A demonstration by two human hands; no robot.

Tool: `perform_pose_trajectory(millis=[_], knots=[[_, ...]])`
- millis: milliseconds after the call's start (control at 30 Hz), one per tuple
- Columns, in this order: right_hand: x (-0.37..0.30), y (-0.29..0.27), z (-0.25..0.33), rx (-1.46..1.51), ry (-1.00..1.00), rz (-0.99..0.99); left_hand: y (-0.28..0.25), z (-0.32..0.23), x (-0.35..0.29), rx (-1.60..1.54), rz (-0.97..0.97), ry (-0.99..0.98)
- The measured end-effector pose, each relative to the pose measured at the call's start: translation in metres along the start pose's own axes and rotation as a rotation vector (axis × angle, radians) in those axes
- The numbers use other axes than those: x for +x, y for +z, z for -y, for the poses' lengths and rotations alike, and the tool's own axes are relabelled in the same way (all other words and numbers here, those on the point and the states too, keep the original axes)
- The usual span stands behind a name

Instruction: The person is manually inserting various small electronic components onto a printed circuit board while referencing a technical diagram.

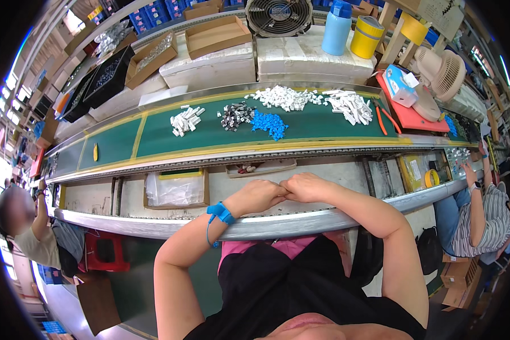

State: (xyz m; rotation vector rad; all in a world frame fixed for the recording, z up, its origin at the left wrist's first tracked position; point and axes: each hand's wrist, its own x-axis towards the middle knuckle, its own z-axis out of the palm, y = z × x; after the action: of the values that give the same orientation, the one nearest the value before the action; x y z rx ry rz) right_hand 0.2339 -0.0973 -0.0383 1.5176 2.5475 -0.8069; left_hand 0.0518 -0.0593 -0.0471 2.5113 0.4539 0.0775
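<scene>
My left hand [259, 196], with a blue wrist strap [221, 213] on its wrist, meets my right hand [306, 187] above the metal front rail. Fingers of both hands are curled closed and touch at the tips; anything between them is hidden. Beyond them, on the green conveyor belt [204, 139], lie small parts in heaps: blue pieces [271, 124], black-and-grey pieces [236, 116] and white blocks [286, 98]. Longer white pieces [350, 106] are heaped to the right, and another white heap [187, 120] sits to the left. Neither hand touches these heaps.
Orange-handled pliers [382, 119] lie at the belt's right; a yellow tool [95, 152] lies far left. Below the belt are a box of clear bags [177, 190] and a tape roll [431, 178]. A fan [279, 16] stands behind. Co-workers sit left and right.
</scene>
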Motion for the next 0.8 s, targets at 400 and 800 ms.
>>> perform_pose_trajectory(millis=[400,800], knots=[[0.0007,0.003,-0.0002,0.01,0.004,-0.016,-0.002,-0.003,-0.0017,0.028,-0.029,-0.028],[0.0006,0.0034,-0.0065,0.005,0.016,-0.02,-0.0002,0.0015,0.005,0.045,-0.023,-0.006]])
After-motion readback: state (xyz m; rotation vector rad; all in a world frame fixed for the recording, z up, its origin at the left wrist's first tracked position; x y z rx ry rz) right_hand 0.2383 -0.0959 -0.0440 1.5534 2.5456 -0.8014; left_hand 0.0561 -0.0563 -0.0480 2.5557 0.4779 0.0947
